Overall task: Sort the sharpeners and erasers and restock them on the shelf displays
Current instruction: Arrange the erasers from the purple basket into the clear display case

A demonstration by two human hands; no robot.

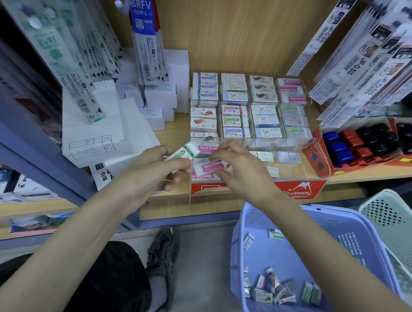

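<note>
My left hand pinches a white eraser with a green-striped wrapper just in front of the clear acrylic eraser display on the wooden shelf. My right hand reaches into the display's front left compartment, its fingers curled on a pink "Hard Eraser" pack. The display's rows hold several wrapped erasers. The purple basket on the floor at lower right holds several loose erasers. Blue, red and black sharpeners fill a red tray at the right of the shelf.
White boxes are stacked on the shelf's left. Pen refill packs hang at the right and left, over the shelf. A pale green basket stands beside the purple one. My shoe rests on the floor below.
</note>
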